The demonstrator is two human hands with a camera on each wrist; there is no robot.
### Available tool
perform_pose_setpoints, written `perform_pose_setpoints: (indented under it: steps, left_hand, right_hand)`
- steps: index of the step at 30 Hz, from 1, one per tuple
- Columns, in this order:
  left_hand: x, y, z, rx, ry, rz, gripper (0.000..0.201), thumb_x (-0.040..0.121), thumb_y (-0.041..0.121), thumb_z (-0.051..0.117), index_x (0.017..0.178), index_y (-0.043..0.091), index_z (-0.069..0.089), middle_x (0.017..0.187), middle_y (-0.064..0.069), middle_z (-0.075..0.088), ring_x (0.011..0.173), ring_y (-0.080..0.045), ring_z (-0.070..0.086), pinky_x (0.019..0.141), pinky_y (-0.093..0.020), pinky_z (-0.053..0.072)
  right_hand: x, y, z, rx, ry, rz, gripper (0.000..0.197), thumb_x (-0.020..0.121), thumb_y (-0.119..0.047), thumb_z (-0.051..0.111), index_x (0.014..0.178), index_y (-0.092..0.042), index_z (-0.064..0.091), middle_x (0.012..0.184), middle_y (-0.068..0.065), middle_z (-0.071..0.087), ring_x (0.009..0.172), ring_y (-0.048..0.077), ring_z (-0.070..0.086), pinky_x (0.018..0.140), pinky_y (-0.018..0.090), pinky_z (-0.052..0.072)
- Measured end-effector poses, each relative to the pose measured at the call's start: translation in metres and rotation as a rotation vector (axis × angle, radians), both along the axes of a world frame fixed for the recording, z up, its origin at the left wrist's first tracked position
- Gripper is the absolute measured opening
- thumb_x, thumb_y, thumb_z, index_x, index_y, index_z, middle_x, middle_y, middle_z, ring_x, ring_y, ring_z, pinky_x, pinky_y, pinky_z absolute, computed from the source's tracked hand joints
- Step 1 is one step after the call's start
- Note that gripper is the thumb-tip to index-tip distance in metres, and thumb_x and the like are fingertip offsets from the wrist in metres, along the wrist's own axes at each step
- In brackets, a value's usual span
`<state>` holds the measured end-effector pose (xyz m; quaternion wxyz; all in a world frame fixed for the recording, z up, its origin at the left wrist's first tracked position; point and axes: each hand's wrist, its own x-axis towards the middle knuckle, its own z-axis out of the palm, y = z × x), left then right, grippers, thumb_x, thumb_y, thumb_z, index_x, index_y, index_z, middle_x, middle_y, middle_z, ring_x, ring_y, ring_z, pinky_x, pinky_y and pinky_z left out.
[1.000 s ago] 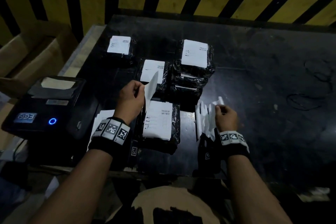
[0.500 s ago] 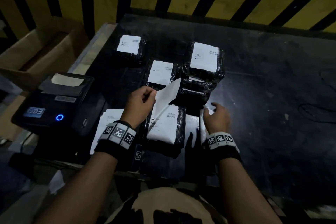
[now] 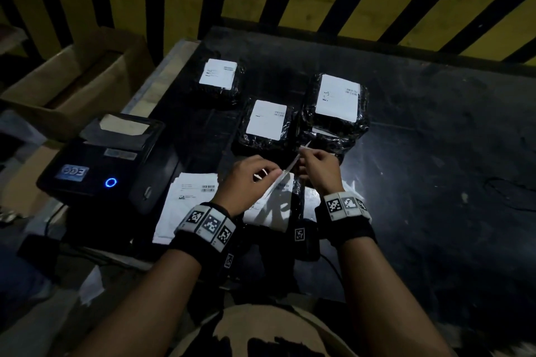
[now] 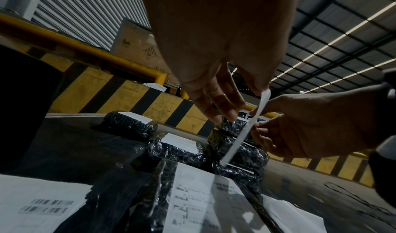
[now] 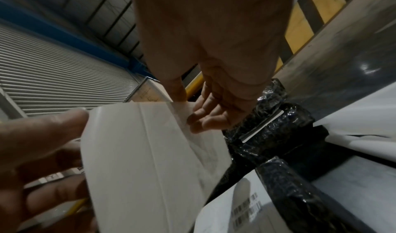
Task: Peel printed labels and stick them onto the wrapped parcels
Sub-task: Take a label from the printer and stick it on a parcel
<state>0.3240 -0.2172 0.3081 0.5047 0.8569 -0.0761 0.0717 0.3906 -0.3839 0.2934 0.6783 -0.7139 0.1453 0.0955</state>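
Label sheet [image 3: 287,171]: we pinch it between both hands, edge-on above the nearest parcel.
Left hand [image 3: 246,180]: thumb and fingers clamped on its near end, at 7 o'clock.
Right hand [image 3: 319,171]: fingers nipped on the far end, at 1 o'clock.
Long axis: 7 to 1.
Nearest parcel [image 4: 150,194]: on the worktop [image 3: 435,182] directly beneath, already labelled.
Peel, we judge: starts at the right hand's corner.

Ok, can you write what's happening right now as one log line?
step: peeling label | left hand: pinches label sheet | right hand: pinches its far edge | nearest parcel: label on
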Motion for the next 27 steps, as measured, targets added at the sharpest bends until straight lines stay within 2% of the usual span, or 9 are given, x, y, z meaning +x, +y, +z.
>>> perform_pose_setpoints:
  steps: [5, 8, 10, 13, 16, 18, 22, 25, 27]
  left_hand:
    - [-0.004, 0.002, -0.006, 0.041, 0.005, -0.056, 0.009, 0.088, 0.022, 0.067, 0.089, 0.014, 0.072, 0.09, 0.005, 0.062, 0.084, -0.01, 0.061, 0.077, -0.021, 0.047]
    - [-0.007, 0.005, -0.008, -0.025, 0.065, -0.049, 0.016, 0.088, 0.026, 0.067, 0.098, 0.013, 0.068, 0.107, 0.0, 0.055, 0.102, -0.01, 0.057, 0.092, -0.022, 0.048]
    - [-0.008, 0.01, -0.011, 0.053, 0.076, -0.015, 0.031, 0.087, 0.036, 0.067, 0.113, 0.02, 0.062, 0.124, 0.002, 0.047, 0.118, -0.012, 0.049, 0.102, -0.028, 0.042]
    - [-0.011, 0.017, -0.008, 0.081, 0.187, 0.0, 0.058, 0.083, 0.046, 0.066, 0.135, 0.033, 0.044, 0.144, 0.008, 0.031, 0.134, -0.01, 0.031, 0.109, -0.032, 0.031]
    - [-0.013, 0.024, -0.012, 0.021, 0.303, 0.008, 0.074, 0.083, 0.052, 0.063, 0.145, 0.038, 0.026, 0.151, 0.01, 0.024, 0.138, -0.012, 0.028, 0.112, -0.04, 0.031]
    - [-0.012, 0.028, -0.017, -0.042, 0.391, 0.045, 0.073, 0.087, 0.052, 0.058, 0.147, 0.038, 0.021, 0.15, 0.006, 0.031, 0.135, -0.014, 0.035, 0.111, -0.042, 0.034]
    - [-0.01, 0.028, -0.025, -0.146, 0.467, 0.075, 0.055, 0.094, 0.038, 0.054, 0.145, 0.029, 0.034, 0.132, 0.007, 0.049, 0.119, -0.008, 0.048, 0.1, -0.029, 0.038]
    - [-0.01, 0.029, -0.031, -0.162, 0.452, 0.072, 0.034, 0.096, 0.031, 0.054, 0.129, 0.024, 0.052, 0.119, 0.005, 0.063, 0.108, -0.012, 0.06, 0.102, -0.039, 0.046]
    - [-0.012, 0.029, -0.03, -0.214, 0.455, 0.074, 0.019, 0.097, 0.022, 0.053, 0.115, 0.025, 0.056, 0.1, 0.005, 0.068, 0.086, -0.017, 0.066, 0.095, -0.047, 0.051]
  right_hand:
    - [-0.003, 0.002, 0.005, -0.085, -0.013, -0.03, 0.017, 0.088, -0.014, 0.056, 0.074, -0.012, 0.066, 0.07, 0.005, 0.066, 0.068, 0.025, 0.064, 0.057, 0.031, 0.053]
    - [-0.002, 0.001, 0.006, -0.178, -0.069, -0.047, 0.015, 0.088, -0.022, 0.06, 0.078, -0.017, 0.069, 0.081, 0.009, 0.073, 0.077, 0.033, 0.072, 0.067, 0.047, 0.061]
    - [-0.003, 0.002, 0.008, -0.21, -0.095, -0.043, 0.015, 0.088, -0.025, 0.061, 0.082, -0.015, 0.07, 0.083, 0.01, 0.073, 0.079, 0.033, 0.072, 0.069, 0.051, 0.06]
    - [-0.005, 0.003, 0.011, -0.229, -0.134, -0.063, 0.019, 0.092, -0.023, 0.06, 0.091, -0.007, 0.07, 0.079, 0.007, 0.071, 0.071, 0.025, 0.068, 0.067, 0.039, 0.059]
    - [-0.008, 0.0, 0.016, -0.236, -0.162, -0.051, 0.017, 0.095, -0.021, 0.058, 0.092, -0.007, 0.067, 0.07, 0.001, 0.064, 0.059, 0.014, 0.059, 0.053, 0.023, 0.053]
    - [-0.011, -0.002, 0.018, -0.207, -0.175, -0.016, 0.015, 0.095, -0.02, 0.057, 0.091, -0.009, 0.066, 0.067, 0.0, 0.062, 0.055, 0.01, 0.055, 0.049, 0.02, 0.05]
    - [-0.015, -0.002, 0.015, -0.109, -0.17, -0.02, 0.011, 0.093, -0.022, 0.061, 0.09, -0.013, 0.067, 0.074, 0.002, 0.064, 0.06, 0.011, 0.056, 0.059, 0.028, 0.05]
    - [-0.021, 0.0, 0.011, -0.045, -0.161, -0.029, 0.011, 0.093, -0.02, 0.062, 0.083, -0.018, 0.066, 0.077, 0.003, 0.066, 0.063, 0.011, 0.057, 0.059, 0.026, 0.05]
    - [-0.022, -0.001, 0.006, -0.057, -0.166, -0.029, 0.014, 0.092, -0.021, 0.063, 0.079, -0.02, 0.067, 0.081, 0.008, 0.068, 0.07, 0.019, 0.06, 0.067, 0.036, 0.053]
